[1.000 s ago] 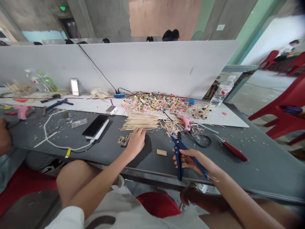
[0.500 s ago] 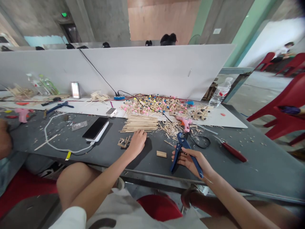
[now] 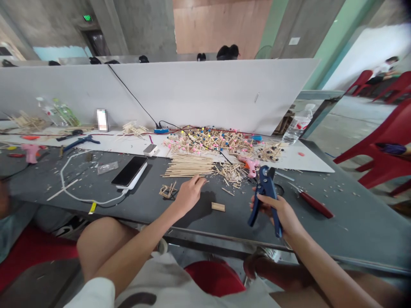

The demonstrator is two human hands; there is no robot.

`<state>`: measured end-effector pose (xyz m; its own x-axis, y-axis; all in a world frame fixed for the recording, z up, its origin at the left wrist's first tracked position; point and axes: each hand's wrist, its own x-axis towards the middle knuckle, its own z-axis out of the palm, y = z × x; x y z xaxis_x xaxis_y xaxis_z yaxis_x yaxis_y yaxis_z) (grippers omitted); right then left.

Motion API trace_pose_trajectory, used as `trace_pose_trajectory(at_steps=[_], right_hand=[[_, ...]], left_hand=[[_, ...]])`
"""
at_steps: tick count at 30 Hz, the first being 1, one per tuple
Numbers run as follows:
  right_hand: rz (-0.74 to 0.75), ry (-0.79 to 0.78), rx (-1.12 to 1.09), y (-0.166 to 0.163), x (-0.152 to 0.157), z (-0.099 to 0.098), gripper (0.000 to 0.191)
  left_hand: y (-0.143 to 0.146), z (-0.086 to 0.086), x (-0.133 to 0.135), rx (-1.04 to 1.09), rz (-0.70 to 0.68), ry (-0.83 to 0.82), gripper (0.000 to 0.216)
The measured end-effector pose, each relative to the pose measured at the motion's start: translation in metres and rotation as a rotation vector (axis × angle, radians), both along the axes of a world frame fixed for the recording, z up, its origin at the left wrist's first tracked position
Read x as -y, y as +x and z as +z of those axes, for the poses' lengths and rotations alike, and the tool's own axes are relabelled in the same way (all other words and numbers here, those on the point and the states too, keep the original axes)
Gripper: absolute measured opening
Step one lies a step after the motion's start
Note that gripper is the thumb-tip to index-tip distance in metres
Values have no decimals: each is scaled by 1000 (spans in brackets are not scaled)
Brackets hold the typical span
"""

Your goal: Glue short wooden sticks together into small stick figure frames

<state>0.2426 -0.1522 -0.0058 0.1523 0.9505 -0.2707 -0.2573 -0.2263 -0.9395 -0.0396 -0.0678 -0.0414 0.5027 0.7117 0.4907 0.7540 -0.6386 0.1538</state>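
Note:
My left hand (image 3: 189,194) is closed in a pinch just in front of a row of thin wooden sticks (image 3: 189,166). A short pale end of a wooden stick (image 3: 207,182) pokes out from its fingertips; the fingers hide the rest. In my right hand (image 3: 285,214) is a blue hand cutter (image 3: 266,188), its handles spread apart and its head pointing up and away. Between the hands a small bundle of short cut sticks (image 3: 218,207) lies on the grey table (image 3: 321,235). A little stick frame (image 3: 168,191) rests left of my left hand.
Behind are a heap of sticks with coloured ball ends (image 3: 208,139), short offcuts (image 3: 233,173) and a pink glue gun (image 3: 249,166). A red-handled tool (image 3: 316,204) lies right. Left are a phone (image 3: 129,171) and a white cable (image 3: 69,199). A white board (image 3: 192,94) stands behind.
My right hand has moved right and lifted the cutter, turning it more upright. My left hand has shifted slightly right, away from the stick frame.

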Motion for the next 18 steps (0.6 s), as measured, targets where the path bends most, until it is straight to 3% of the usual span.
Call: trace_pose_trajectory(at_steps=[4,9,15,18], right_hand=[[-38,-7,159,4,-1,3,47],[100,-7,395,-2,-3,-11,46],[197,63,1080,-14,-5,-11,17],[226,34,1225,-18,-9,-9,13]], left_hand=[[5,0,11,134,-113,-63,46],[7,-2,22,117,-195,-78,42],[-3,-6,7,21,-46,-37,45],[-8,-7,-2,-21,79,14,42]])
